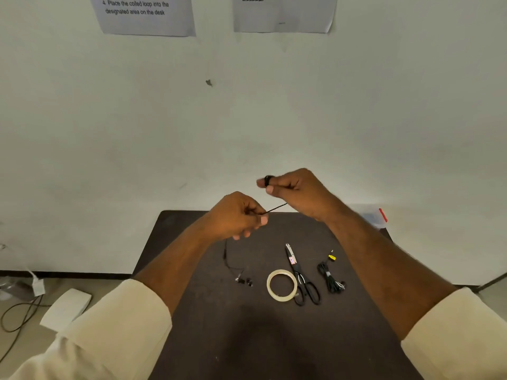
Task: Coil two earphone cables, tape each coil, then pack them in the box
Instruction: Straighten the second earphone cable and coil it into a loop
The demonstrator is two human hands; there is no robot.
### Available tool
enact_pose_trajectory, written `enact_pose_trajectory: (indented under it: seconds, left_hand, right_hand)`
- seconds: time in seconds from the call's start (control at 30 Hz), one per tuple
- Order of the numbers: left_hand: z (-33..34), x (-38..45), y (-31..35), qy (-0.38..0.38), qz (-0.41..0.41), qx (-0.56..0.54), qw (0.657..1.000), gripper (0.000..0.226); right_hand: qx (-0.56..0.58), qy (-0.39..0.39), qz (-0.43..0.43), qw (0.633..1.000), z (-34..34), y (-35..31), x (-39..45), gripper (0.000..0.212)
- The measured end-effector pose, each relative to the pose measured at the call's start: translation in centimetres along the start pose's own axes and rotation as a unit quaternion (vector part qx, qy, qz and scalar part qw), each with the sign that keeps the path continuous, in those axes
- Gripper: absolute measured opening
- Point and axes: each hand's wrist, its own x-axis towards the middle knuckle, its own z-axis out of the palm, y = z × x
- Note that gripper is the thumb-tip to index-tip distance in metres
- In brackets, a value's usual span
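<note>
Both hands are raised above the far part of the dark table (208,338). A black earphone cable (277,207) stretches taut between them. My right hand (296,192) is closed, with several turns of the cable wound around its index finger. My left hand (237,215) pinches the cable lower down; the rest hangs to the table, ending in earbuds (244,281). A second black earphone cable (330,278) lies bundled at the right with a yellow plug. A roll of clear tape (282,285) and black scissors (301,278) lie between them. The clear box (374,216) with a red latch sits at the table's far right corner.
A pale wall stands right behind the table with two printed sheets (142,15) on it. On the floor at left lie a white carton (65,309) and loose dark wires (16,316).
</note>
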Motion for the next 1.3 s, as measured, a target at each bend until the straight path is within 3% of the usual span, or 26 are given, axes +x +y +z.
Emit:
enact_pose_trajectory:
  seconds: [0.1, 0.27, 0.37, 0.53, 0.63, 0.83, 1.1, 1.3]
  left_hand:
    - [-1.9, 0.0, 0.7, 0.017, 0.008, 0.076, 0.997, 0.007]
    - [-3.4, 0.2, 2.8, 0.038, 0.058, 0.157, 0.985, 0.009]
    - [-4.1, 0.2, 3.9, 0.066, 0.085, 0.149, 0.983, 0.006]
    - [-4.7, 0.9, 4.3, 0.026, 0.13, 0.065, 0.989, 0.007]
    - [-4.4, 1.4, 3.4, 0.013, 0.129, -0.061, 0.99, 0.005]
    - [-0.7, 1.6, 1.6, 0.007, 0.082, -0.359, 0.93, 0.016]
    - [3.5, 0.9, 0.3, -0.004, -0.005, -0.475, 0.88, 0.019]
    - [4.2, 0.4, -0.9, 0.001, -0.036, -0.504, 0.863, 0.026]
  right_hand:
    - [-0.04, -0.029, 0.037, 0.998, -0.1, 1.2, -0.5, 0.014]
    - [0.01, -0.033, 0.072, 0.997, 0.7, 1.0, -1.0, 0.013]
    - [0.057, -0.058, 0.115, 0.99, 1.0, 0.4, -1.3, 0.013]
    - [0.19, -0.14, 0.154, 0.959, 0.9, 0.0, -1.9, 0.017]
    - [0.298, -0.162, 0.161, 0.927, 0.7, 0.2, -2.3, 0.026]
    - [0.451, -0.203, 0.102, 0.863, 1.1, -0.5, -2.6, 0.029]
    - [0.514, -0.11, 0.045, 0.849, 0.6, -1.7, -1.8, 0.041]
    - [0.518, -0.02, 0.024, 0.855, 1.3, -1.3, -1.4, 0.04]
